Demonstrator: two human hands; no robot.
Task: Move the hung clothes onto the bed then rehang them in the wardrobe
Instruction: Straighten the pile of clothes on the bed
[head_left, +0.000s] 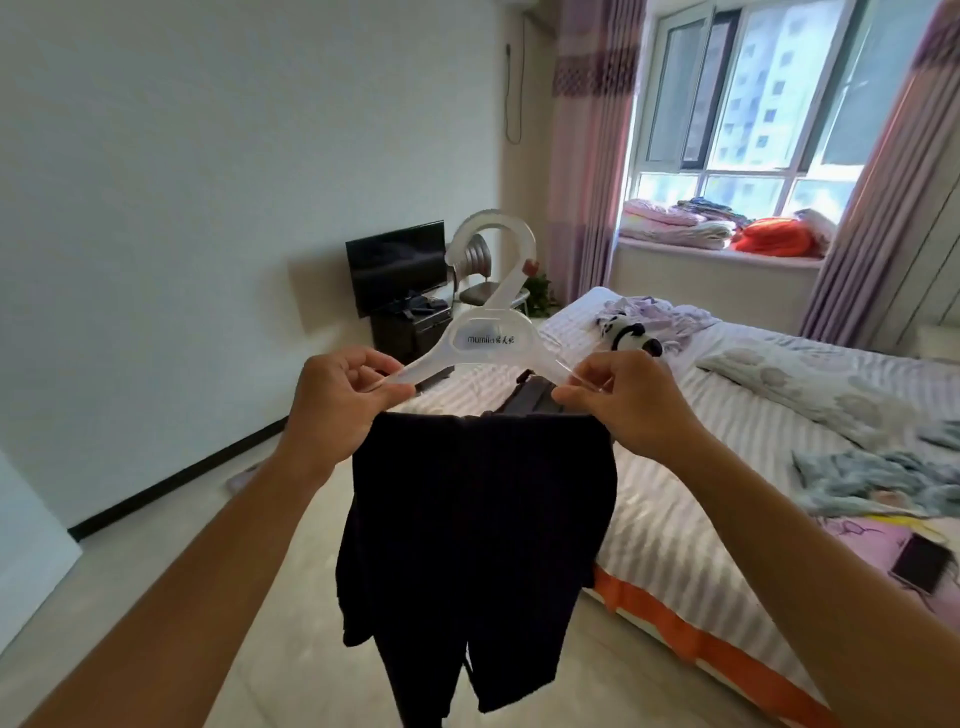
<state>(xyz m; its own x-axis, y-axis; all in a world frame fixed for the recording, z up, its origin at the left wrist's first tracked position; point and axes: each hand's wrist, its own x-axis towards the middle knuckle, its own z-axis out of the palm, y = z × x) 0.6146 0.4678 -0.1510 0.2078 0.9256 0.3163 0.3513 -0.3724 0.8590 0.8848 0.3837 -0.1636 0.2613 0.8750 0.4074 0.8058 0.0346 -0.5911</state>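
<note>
Left hand: my fingers and thumb are curled in a pinch on the left arm of a clear plastic hanger, held out in front of me at about chest height.
Hanger: see-through plastic with a broad round hook standing upright and a printed label at its centre; it is level between my two hands.
Dark garment: black or very dark navy cloth, draped over the hanger's lower bar and hanging straight down in two legs or panels; I cannot tell whether it is trousers or a skirt.
Right hand: fingertips and thumb pinch the right arm of the hanger, mirroring the left.
Where the garment is: in the air, over the floor, just beside the near corner of the bed; it touches neither.
Bed: striped pale sheet, to my right. On it lie a crumpled lilac garment with a panda soft toy near the far end, a grey-blue garment nearer me, and a phone at the near right edge.
Wardrobe: not in view.
Progress, as I judge it: some clothes appear to have reached the bed, so the first half looks under way or done. Whether this piece is heading to the bed or back to the wardrobe, I cannot tell. Rehanging of the clothes on the bed is yet to come.
</note>
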